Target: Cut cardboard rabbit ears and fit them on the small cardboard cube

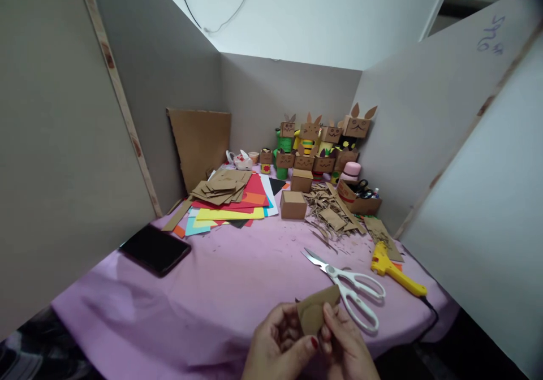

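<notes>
A small piece of brown cardboard [313, 310] is held up between both hands near the front edge of the table. My left hand [280, 340] pinches its left side and lower edge, the thumb with a red nail in front. My right hand [345, 340] grips the right side, its thumb lying on the face of the piece. Just beyond the right hand, white-handled scissors [333, 272] lie on the purple cloth [237, 295] with their blades apart, pointing away to the left.
A yellow glue gun [396, 270] with a black cord lies at right. A dark phone or tablet [156, 249] is at left. Farther back are coloured paper [229, 213], stacked cardboard [223, 186], cardboard scraps [333, 216], a box [293, 205] and several box-headed animal figures [311, 131].
</notes>
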`<state>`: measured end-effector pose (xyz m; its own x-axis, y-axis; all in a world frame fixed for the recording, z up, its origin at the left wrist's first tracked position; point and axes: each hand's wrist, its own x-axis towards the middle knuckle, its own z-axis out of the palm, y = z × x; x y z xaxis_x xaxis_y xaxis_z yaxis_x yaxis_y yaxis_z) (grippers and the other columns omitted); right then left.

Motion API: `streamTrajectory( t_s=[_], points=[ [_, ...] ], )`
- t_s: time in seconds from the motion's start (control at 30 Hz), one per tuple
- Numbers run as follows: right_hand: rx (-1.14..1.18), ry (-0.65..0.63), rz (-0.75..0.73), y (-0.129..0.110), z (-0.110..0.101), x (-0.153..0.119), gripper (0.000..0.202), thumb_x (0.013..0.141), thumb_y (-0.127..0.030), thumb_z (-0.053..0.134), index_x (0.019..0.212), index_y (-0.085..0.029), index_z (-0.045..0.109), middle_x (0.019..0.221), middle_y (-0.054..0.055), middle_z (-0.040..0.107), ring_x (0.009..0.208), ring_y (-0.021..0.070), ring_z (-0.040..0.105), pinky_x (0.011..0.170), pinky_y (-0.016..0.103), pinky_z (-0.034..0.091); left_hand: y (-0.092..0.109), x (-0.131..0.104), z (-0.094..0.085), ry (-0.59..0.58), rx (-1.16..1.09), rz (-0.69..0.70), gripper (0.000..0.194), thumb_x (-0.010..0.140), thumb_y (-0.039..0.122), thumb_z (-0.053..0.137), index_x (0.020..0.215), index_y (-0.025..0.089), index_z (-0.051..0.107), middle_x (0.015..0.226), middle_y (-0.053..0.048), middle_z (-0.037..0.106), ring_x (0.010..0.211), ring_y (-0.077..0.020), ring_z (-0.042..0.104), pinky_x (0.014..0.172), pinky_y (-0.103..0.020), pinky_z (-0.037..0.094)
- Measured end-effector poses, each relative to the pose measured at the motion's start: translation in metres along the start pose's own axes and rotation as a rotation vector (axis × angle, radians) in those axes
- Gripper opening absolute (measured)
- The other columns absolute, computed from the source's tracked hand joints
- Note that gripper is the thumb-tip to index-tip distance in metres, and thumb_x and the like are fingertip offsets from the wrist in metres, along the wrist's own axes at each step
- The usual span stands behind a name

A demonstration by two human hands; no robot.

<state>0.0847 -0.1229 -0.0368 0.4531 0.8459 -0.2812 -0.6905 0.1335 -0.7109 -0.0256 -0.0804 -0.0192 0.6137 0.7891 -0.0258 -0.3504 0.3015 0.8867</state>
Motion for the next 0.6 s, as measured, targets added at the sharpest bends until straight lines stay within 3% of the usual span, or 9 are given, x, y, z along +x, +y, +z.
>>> streamTrajectory(
  t_s=[0.1, 0.2, 0.3, 0.47, 0.6],
  points=[
    [0.032, 0.004, -0.048, 0.002, 0.005, -0.006, 0.039, 0.051, -0.043, 0.083, 0.053, -0.017, 0.054, 0.034, -0.010, 0.053, 0.030, 0.0003, 0.042, 0.033, 0.010, 0.032, -0.005, -0.004, 0.008, 0.055, -0.010, -0.003, 0.026, 0.063, 0.036, 0.076, 0.072, 0.014, 0.066, 0.064, -0.005, 0.070, 0.065, -0.0177, 0.063, 0.064, -0.026, 0.045],
    [0.059, 0.015, -0.068, 0.004, 0.008, -0.010, 0.040, 0.052, -0.045, 0.082, 0.050, -0.017, 0.054, 0.032, -0.009, 0.053, 0.028, 0.0003, 0.043, 0.032, 0.010, 0.032, -0.006, -0.005, 0.009, 0.096, -0.032, 0.001, 0.024, 0.063, 0.035, 0.076, 0.063, 0.014, 0.065, 0.059, -0.004, 0.069, 0.059, -0.0151, 0.061, 0.060, -0.024, 0.044],
    [0.092, 0.020, -0.017, 0.005, 0.006, -0.010, 0.040, 0.052, -0.044, 0.082, 0.048, -0.017, 0.054, 0.030, -0.008, 0.052, 0.029, 0.0021, 0.047, 0.033, 0.011, 0.035, -0.007, -0.005, 0.007, 0.074, -0.058, -0.009, 0.026, 0.064, 0.037, 0.075, 0.063, 0.014, 0.065, 0.059, -0.004, 0.068, 0.060, -0.0161, 0.062, 0.060, -0.024, 0.045],
    [0.050, -0.011, 0.093, 0.004, 0.000, -0.008, 0.042, 0.053, -0.046, 0.081, 0.047, -0.016, 0.052, 0.029, -0.009, 0.050, 0.024, 0.0005, 0.040, 0.029, 0.010, 0.029, -0.011, -0.003, 0.004, 0.011, -0.162, -0.058, 0.031, 0.064, 0.043, 0.074, 0.062, 0.014, 0.062, 0.058, -0.005, 0.068, 0.056, -0.0169, 0.063, 0.061, -0.028, 0.047],
    [0.064, -0.011, 0.143, 0.002, 0.000, -0.009, 0.042, 0.052, -0.046, 0.082, 0.050, -0.016, 0.052, 0.032, -0.009, 0.051, 0.027, 0.0008, 0.042, 0.031, 0.010, 0.033, -0.013, -0.001, 0.003, -0.008, -0.217, -0.081, 0.033, 0.059, 0.043, 0.077, 0.057, 0.015, 0.060, 0.053, -0.003, 0.066, 0.053, -0.0166, 0.062, 0.059, -0.028, 0.048]
  ],
)
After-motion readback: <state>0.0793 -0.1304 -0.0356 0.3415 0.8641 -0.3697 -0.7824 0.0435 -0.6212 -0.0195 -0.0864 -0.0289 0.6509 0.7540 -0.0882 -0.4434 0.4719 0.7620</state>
